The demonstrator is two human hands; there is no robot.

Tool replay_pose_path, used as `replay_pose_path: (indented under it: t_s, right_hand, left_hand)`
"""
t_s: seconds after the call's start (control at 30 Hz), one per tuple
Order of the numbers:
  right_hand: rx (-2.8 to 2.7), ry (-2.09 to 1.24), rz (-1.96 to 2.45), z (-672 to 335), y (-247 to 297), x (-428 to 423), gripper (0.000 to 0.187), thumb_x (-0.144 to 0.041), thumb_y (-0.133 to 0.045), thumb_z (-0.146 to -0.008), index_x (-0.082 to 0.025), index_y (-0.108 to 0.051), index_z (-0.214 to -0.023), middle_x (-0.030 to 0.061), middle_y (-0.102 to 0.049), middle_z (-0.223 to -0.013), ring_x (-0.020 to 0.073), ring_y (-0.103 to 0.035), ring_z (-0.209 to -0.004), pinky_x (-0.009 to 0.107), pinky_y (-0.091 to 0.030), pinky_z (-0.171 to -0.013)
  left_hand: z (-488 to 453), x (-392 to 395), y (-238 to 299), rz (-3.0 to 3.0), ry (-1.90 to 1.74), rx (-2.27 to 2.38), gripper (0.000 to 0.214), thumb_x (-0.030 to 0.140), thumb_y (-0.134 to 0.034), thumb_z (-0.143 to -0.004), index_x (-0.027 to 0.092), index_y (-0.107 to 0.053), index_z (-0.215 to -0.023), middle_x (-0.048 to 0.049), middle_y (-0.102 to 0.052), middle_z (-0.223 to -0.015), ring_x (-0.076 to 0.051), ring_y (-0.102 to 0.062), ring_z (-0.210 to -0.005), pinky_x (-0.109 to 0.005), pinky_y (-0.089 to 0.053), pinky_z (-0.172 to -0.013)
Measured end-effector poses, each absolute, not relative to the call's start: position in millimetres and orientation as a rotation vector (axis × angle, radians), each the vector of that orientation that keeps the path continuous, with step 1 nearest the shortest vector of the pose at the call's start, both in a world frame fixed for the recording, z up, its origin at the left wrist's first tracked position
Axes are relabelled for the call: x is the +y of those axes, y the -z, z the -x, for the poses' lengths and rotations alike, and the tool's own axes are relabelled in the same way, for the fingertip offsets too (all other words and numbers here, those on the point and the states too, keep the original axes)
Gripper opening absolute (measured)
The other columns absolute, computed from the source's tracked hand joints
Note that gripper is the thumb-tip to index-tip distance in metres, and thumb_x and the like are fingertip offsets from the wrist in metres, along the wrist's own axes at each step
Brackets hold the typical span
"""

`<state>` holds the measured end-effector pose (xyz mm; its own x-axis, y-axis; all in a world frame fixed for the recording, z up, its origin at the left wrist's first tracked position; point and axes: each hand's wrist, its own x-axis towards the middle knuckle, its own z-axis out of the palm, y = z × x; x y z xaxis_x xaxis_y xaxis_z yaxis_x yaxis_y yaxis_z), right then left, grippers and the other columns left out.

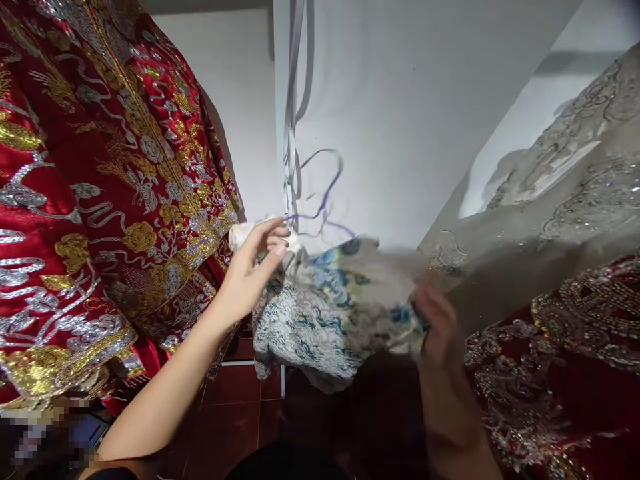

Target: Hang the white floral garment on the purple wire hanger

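From where I stand, the blue-and-white patterned garment (310,327) lies between the two grips — its long axis running sideways, dipping a little from the left hand toward the right, with its fabric sagging below both. The left hand (257,263) is nearer the gathered end, just below the purple ribbon (324,201) that loops up and to its right; its fingers curl with the thumb close by, a narrow gap, though I can't tell whether cloth is pinched there. The right hand (440,320) — blurred — appears closed around the far end. A red embroidered jacket (135,160) hangs left of the left grip; a dark red beaded garment (565,373) sits right of the right one.
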<state>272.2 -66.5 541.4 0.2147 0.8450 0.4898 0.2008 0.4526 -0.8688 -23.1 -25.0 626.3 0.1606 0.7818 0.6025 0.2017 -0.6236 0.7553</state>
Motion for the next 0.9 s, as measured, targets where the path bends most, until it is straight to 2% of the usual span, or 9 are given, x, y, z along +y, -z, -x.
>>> replay_pose_path:
  t_s: [0.1, 0.2, 0.33, 0.4, 0.5, 0.6, 0.67, 0.8, 0.9]
  right_hand:
    - [-1.622, -0.840, 0.957, -243.1, -537.0, -97.0, 0.028, -0.052, -0.064, -0.086, -0.028, -0.073, -0.095, 0.0069, -0.069, -0.084, 0.0250, -0.065, -0.073, 0.037, -0.053, -0.062]
    - [-1.964, -1.215, 0.664, -220.1, -538.5, -100.4, 0.047, -0.064, -0.054, -0.089, -0.024, -0.073, -0.102, 0.0091, -0.069, -0.098, 0.0247, -0.065, -0.085, 0.038, -0.055, -0.076]
    - [-1.867, -1.122, 0.850, -210.0, -533.6, -70.4, 0.038, -0.051, -0.044, -0.098, -0.026, -0.068, -0.113, 0.0089, -0.066, -0.115, 0.0238, -0.064, -0.103, 0.039, -0.052, -0.091]
    - [-1.819, -0.906, 0.981, -205.9, -529.2, -52.2, 0.037, -0.045, -0.054, -0.095, -0.031, -0.060, -0.129, 0.0082, -0.059, -0.131, 0.0259, -0.056, -0.121, 0.042, -0.047, -0.101]
    - [-1.904, -0.735, 0.993, -197.7, -525.4, -30.7, 0.051, -0.046, -0.064, -0.088, -0.033, -0.055, -0.137, 0.0081, -0.052, -0.141, 0.0298, -0.048, -0.131, 0.042, -0.046, -0.102]
    - [-2.078, -0.891, 0.957, -197.4, -525.2, -16.3, 0.027, -0.048, -0.061, -0.090, -0.025, -0.073, -0.097, 0.0052, -0.069, -0.095, 0.0240, -0.064, -0.091, 0.032, -0.052, -0.078]
    - [-2.049, -0.970, 0.951, -205.6, -525.9, -7.7, 0.033, -0.047, -0.059, -0.091, -0.020, -0.069, -0.074, 0.0016, -0.064, -0.071, 0.0185, -0.060, -0.070, 0.028, -0.048, -0.066]
    - [-1.623, -0.913, 1.015, -227.3, -534.6, 13.9, 0.031, -0.047, -0.069, -0.082, -0.019, -0.069, -0.068, -0.0005, -0.062, -0.064, 0.0160, -0.054, -0.063, 0.026, -0.043, -0.060]
    - [-1.400, -0.820, 1.019, -227.8, -555.1, 30.0, 0.029, -0.047, -0.073, -0.077, -0.020, -0.071, -0.068, -0.0017, -0.062, -0.064, 0.0149, -0.052, -0.061, 0.025, -0.041, -0.057]
  left_hand:
    - [13.1, -36.9, -619.4, -1.415, -1.287, 0.800, 0.042, 0.040, -0.046, -0.099, 0.020, -0.046, -0.136, -0.0128, -0.062, -0.123, -0.022, -0.064, -0.107, -0.044, -0.053, -0.097]
    - [24.5, -46.7, -612.4, -1.043, -1.183, 0.749, 0.030, 0.034, -0.049, -0.096, 0.018, -0.057, -0.120, -0.0115, -0.063, -0.111, -0.013, -0.061, -0.074, -0.032, -0.057, -0.070]
    - [65.4, -68.7, -606.0, -0.991, -0.937, 0.808, 0.033, 0.032, -0.061, -0.090, 0.023, -0.059, -0.122, -0.0015, -0.053, -0.083, -0.002, -0.024, -0.045, -0.016, -0.018, -0.037]
    - [85.1, -83.1, -605.8, -1.112, -0.718, 0.843, 0.035, 0.037, -0.061, -0.092, 0.024, -0.058, -0.124, 0.0004, -0.051, -0.077, -0.001, -0.020, -0.045, -0.017, -0.010, -0.039]
    - [103.2, -97.3, -608.1, -1.401, -0.543, 0.934, 0.033, 0.041, -0.059, -0.094, 0.021, -0.060, -0.121, 0.0000, -0.054, -0.070, -0.005, -0.035, -0.048, -0.019, -0.022, -0.043]
    - [110.8, -91.2, -608.0, -1.632, -0.663, 1.078, 0.035, 0.041, -0.058, -0.094, 0.021, -0.059, -0.123, 0.0013, -0.055, -0.064, -0.012, -0.052, -0.060, -0.024, -0.042, -0.057]
    - [113.0, -79.8, -607.6, -1.733, -0.884, 1.228, 0.036, 0.041, -0.058, -0.094, 0.023, -0.057, -0.125, -0.0003, -0.061, -0.071, -0.016, -0.060, -0.069, -0.029, -0.049, -0.068]
    - [109.2, -80.7, -617.0, -1.883, -1.569, 1.463, 0.036, 0.037, -0.062, -0.090, 0.027, -0.057, -0.124, -0.0080, -0.063, -0.118, -0.026, -0.061, -0.113, -0.043, -0.051, -0.097]
    - [102.2, -123.0, -623.9, -2.053, -1.687, 1.367, 0.034, 0.039, -0.058, -0.090, 0.036, -0.059, -0.124, -0.0064, -0.061, -0.124, -0.030, -0.057, -0.121, -0.052, -0.052, -0.100]
